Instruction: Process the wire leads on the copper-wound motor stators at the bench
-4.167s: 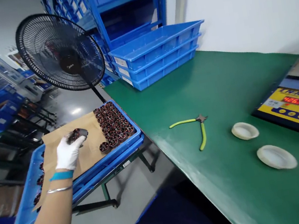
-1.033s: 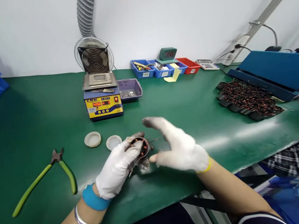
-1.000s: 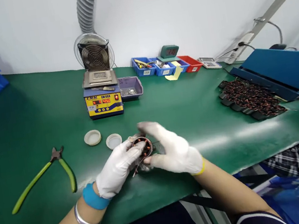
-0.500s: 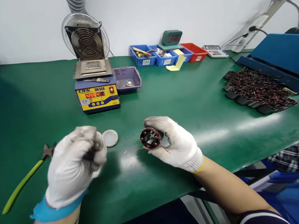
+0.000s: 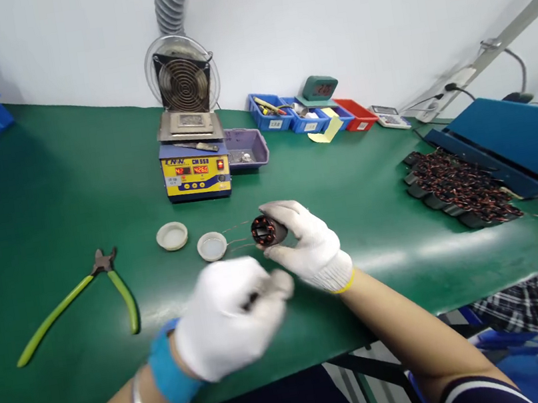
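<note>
My right hand point(image 5: 308, 243), in a white glove, is closed around a black motor stator point(image 5: 264, 230) with copper windings. Its open end faces left, and thin wire leads stick out from it toward two small white dishes. My left hand point(image 5: 235, 311), gloved too and smeared by motion, hangs just left of and below the stator. Thumb and fingers are pinched together; whatever lies between them, if anything, is hidden. Left of that hand, cutting pliers point(image 5: 104, 263) with green handles lie spread on the green table. The nearer dish point(image 5: 212, 246) stands beside the other dish point(image 5: 172, 236).
A solder pot point(image 5: 196, 172) with a fan behind it stands at the back, next to a purple tray point(image 5: 262, 155). Small blue bins point(image 5: 272, 122), a red bin point(image 5: 361, 122) and a clock line the wall. Several wound stators point(image 5: 454, 190) are grouped at the right.
My left hand has swung right, close to the stator, uncovering the pliers and the second dish. My right hand still holds the stator. The whole view has shifted a little.
</note>
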Motion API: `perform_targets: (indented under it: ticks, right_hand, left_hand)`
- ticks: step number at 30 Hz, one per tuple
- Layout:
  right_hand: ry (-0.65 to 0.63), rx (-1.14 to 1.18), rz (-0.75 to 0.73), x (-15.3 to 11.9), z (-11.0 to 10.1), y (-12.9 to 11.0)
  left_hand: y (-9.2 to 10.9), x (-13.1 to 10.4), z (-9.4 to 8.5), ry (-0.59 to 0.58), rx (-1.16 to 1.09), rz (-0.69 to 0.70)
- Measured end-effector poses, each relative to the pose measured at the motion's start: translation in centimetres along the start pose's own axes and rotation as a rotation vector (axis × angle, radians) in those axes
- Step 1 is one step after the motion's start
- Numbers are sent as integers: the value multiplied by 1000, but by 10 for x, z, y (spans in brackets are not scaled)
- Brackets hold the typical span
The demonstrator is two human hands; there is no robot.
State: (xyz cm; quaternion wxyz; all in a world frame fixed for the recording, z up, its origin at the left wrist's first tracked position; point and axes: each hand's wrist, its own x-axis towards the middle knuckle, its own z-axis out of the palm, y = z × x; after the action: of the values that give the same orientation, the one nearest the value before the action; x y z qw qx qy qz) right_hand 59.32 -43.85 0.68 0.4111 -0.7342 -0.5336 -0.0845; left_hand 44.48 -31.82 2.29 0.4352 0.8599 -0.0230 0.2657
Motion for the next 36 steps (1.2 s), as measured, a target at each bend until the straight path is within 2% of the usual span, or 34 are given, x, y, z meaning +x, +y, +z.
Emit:
perform_targets:
  ticks: [2,3,6,9,13,15,17,19,21,24,29,32,36]
  right_hand:
    - [-105,-82,21,10,10,3]
    - [-169,-139,47,15,14,4]
    - [-339,-306,129,27,25,0]
    - [-434,-410,153,36,30,-9]
    - [-507,-495,97,45,28,-16]
    - [-506,-489,84,48,25,-17]
    - [-450,-443,58,49,21,-15]
    - [-378,-438,-44,50,17,-14]
    - [-338,-537,-194,52,17,-14]
    - [-373,-730,-372,55,25,-17]
    - [-411,-862,-596,56,44,-16]
    - [-425,-875,-615,52,48,-14]
    - [-485,-903,-548,62,37,-18]
  left_hand:
    - [-1,-7,18,-312,177,128]
    - [-2,-10,26,-419,248,153]
    - [-6,-13,40,-585,351,99]
    - [-8,-12,39,-585,370,26]
    - [-9,-11,34,-578,351,13]
    - [-9,-12,35,-581,343,9]
    - [-9,-13,36,-578,342,7]
    - [-8,-13,36,-570,346,11]
    - [-7,-14,36,-564,345,17]
    - [-7,-15,36,-561,346,12]
    - [-8,-15,35,-568,341,11]
    - [-4,-15,33,-574,349,16]
    - [4,-13,30,-544,363,12]
